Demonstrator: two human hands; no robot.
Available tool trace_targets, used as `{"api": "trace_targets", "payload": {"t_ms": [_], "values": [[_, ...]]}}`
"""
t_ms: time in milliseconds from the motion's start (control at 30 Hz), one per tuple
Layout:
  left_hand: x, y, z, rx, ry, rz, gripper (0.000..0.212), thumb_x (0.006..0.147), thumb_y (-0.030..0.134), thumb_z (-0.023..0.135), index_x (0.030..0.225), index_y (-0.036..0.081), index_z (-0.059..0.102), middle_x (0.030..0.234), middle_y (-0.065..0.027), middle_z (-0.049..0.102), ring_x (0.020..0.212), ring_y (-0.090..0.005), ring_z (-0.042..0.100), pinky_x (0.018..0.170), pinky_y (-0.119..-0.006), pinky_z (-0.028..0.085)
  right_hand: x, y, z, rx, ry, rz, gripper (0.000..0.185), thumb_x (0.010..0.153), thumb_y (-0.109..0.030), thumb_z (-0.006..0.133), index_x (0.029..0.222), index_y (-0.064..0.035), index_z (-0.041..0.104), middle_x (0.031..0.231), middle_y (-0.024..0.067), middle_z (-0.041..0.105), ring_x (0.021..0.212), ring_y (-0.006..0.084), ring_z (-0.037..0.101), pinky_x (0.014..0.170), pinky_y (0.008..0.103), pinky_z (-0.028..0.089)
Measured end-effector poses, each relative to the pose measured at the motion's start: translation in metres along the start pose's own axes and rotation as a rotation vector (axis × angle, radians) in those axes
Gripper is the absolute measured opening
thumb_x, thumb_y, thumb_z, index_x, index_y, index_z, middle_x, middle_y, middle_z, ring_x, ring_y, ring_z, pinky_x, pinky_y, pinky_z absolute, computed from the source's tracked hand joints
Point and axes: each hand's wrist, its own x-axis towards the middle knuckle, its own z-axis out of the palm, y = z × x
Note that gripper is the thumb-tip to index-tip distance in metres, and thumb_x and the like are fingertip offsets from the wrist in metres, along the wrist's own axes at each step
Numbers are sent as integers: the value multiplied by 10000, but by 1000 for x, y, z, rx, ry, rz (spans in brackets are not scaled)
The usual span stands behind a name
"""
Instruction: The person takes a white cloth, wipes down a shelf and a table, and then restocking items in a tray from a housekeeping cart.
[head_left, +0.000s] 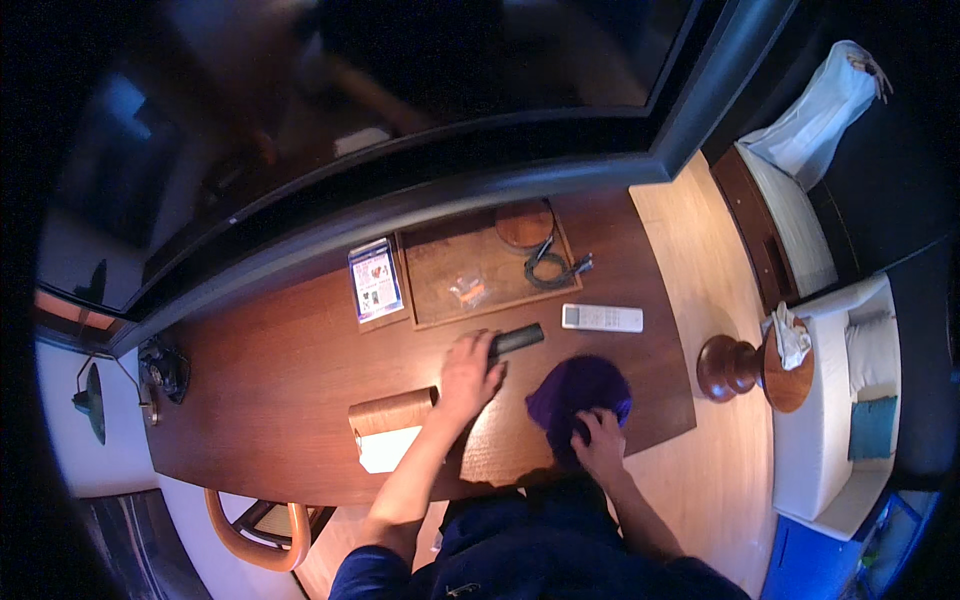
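My left hand (466, 379) rests over the near end of a dark, slim remote-like object (517, 340) on the wooden table (300, 337); whether the fingers grip it is unclear. My right hand (601, 444) is at the near edge of a dark purple cloth item (585, 397), perhaps a cap, with its fingers bent against the fabric. A white remote control (602, 318) lies beyond the cloth. To the left of my left forearm are a brown roll (391, 410) and a white sheet (390, 449).
A wooden tray (450, 255) holds a coiled cable (546, 271), a round wooden piece (523, 223) and a small plastic packet (468, 289). Beside it stands a printed card (376, 281). A large dark screen (420, 67) borders the far side; a wooden chair (281, 555) is at the lower left.
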Motion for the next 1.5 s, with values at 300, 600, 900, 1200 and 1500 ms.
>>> {"api": "trace_targets", "payload": {"t_ms": [300, 600, 900, 1200, 1500], "values": [[85, -12, 35, 342, 149, -321, 458, 785, 273, 696, 1144, 29, 552, 1168, -199, 515, 1083, -372, 502, 896, -430, 439, 52, 55, -120, 741, -57, 150, 391, 718, -88, 682, 1098, -49, 598, 1118, 148, 573, 1069, 261, 556, 941, 394, 429], [73, -57, 40, 214, 149, -367, 184, 874, 184, 583, 949, 19, 616, 876, -188, 622, 828, -344, 600, 681, -420, 506, 158, 57, -103, 60, -38, -185, 515, 808, -275, 668, 1259, -81, 512, 1246, 172, 475, 1184, 342, 435, 1046, 486, 280], [-6, -16, 1, -1285, 105, -930, 202, 929, 116, 549, 1100, 20, 595, 933, -28, 640, 858, -101, 607, 802, -244, 496, 186, 50, -35, -91, -265, -306, 499, 767, -177, 673, 1234, -83, 523, 1197, 136, 510, 1138, 329, 454, 984, 455, 332], [27, -28, 13, -322, 90, -446, 464, 820, 155, 659, 1229, 9, 493, 1049, -174, 571, 856, -303, 614, 708, -388, 498, 154, 13, -26, 154, -359, -443, 459, 778, -180, 663, 1199, -38, 544, 1198, 162, 522, 1150, 352, 459, 996, 457, 358], [228, -5, 63, 202, -167, -434, 1012, 608, 505, 779, 1388, 47, 325, 1369, -238, 403, 1291, -368, 370, 1025, -442, 378, 205, 2, -58, 232, -20, -280, 494, 789, -132, 682, 1234, -21, 497, 1227, 196, 517, 1133, 351, 505, 946, 433, 423]]}}
